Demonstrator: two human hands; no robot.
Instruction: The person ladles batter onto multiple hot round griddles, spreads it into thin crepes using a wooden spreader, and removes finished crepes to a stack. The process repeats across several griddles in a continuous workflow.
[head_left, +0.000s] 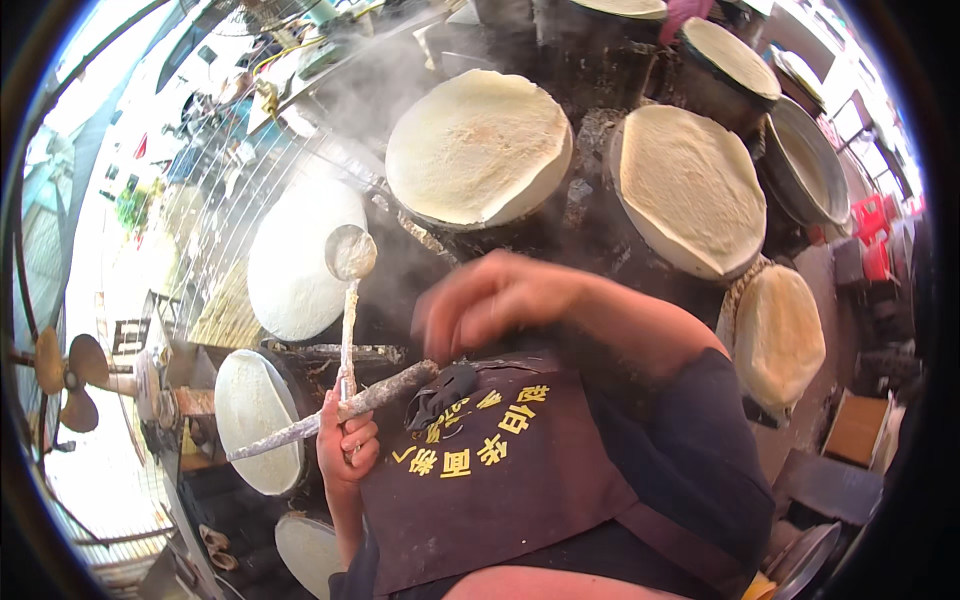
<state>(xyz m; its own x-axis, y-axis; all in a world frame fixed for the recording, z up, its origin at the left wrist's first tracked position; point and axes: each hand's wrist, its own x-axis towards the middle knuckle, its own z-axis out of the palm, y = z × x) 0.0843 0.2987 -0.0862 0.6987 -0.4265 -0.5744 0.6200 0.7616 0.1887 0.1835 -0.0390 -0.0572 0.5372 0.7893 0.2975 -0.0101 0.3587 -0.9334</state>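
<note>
My left hand [350,440] is closed around the handle of a pale-coated ladle [352,255]. A long, rough, flour-crusted stick [330,415] crosses the handle at that hand and seems to be gripped with it. The ladle's bowl lies over a round white surface [285,275]. My right hand [480,305] is smeared by motion in front of my dark apron [500,500]; its fingers point down, and whether they hold anything does not show. Below it, a crumpled black cloth [440,398] is by the stick's thick end.
Steam drifts around several round pots with pale, crusted tops, including a large one [480,150] ahead and another [690,190] to the right. A smaller round white top [258,420] is at left. A fan [70,375] stands far left, red stools [875,235] far right.
</note>
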